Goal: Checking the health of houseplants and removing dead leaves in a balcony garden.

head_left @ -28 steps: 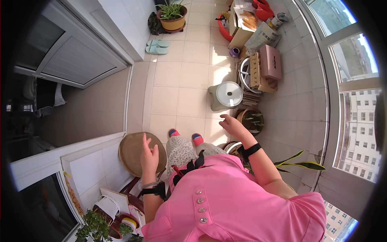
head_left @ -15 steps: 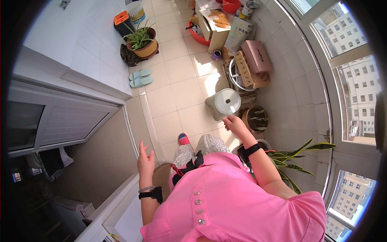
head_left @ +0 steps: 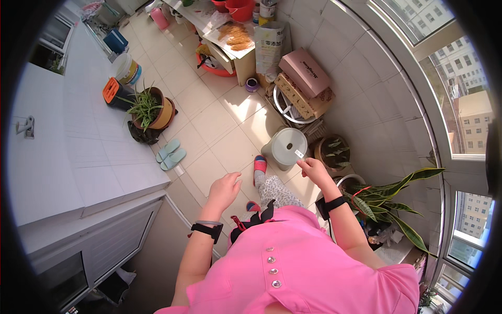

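- The right hand (head_left: 314, 171) has its fingers curled in; its palm is hidden, so whether they close on anything cannot be told.
- The left hand (head_left: 224, 189) is empty, fingers loosely spread, above the floor (head_left: 201, 146) and well apart from the stool.
- The seat hides much of the stool's (head_left: 282, 149) legs; the red slipper (head_left: 260, 163) is just beside its base.
- The trousers (head_left: 280, 189) partly cover the other slipper (head_left: 253, 206).
- The stool stands on the floor ahead of the right hand, whose fingertips are near the seat's edge and a small white label (head_left: 299, 154); contact cannot be made out.
- The stool is upright, its round, holed seat facing up and its long axis vertical.
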A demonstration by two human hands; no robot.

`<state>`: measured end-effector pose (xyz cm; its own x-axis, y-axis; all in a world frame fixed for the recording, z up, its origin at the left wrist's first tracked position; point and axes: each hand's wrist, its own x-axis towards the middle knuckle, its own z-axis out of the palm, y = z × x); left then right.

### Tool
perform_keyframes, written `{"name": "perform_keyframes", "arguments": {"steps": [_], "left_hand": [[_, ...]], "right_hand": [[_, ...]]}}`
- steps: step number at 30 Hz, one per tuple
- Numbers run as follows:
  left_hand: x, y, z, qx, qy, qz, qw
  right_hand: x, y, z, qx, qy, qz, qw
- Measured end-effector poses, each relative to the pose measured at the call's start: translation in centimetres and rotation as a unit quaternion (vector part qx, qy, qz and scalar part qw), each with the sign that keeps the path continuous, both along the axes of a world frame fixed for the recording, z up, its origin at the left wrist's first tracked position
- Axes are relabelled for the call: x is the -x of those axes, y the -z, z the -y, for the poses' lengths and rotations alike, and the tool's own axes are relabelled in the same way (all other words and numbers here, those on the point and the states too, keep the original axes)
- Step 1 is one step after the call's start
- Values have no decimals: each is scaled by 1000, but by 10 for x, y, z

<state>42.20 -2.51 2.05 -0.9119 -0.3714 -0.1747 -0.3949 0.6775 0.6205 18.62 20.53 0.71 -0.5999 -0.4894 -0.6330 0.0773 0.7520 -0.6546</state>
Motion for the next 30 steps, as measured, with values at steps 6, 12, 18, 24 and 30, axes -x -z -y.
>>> {"name": "perform_keyframes", "arguments": {"steps": [6,12,18,24,30], "left_hand": [[155,-15,26,4,205,11,979],[240,17,32,57,293,71,952],[203,39,103,101,162,-46,980],[117,40,223,-40,-9,129,991],[37,41,320,-84,-99,223,966]], "right_hand": [[46,14,70,100,21,18,995],[103,49,104,71,-25,-14,997],[126,56,122,25,-77,-54,995],[142,60,144,-69,-70,11,995],[144,102,173,-102,-10,-8,995]]}}
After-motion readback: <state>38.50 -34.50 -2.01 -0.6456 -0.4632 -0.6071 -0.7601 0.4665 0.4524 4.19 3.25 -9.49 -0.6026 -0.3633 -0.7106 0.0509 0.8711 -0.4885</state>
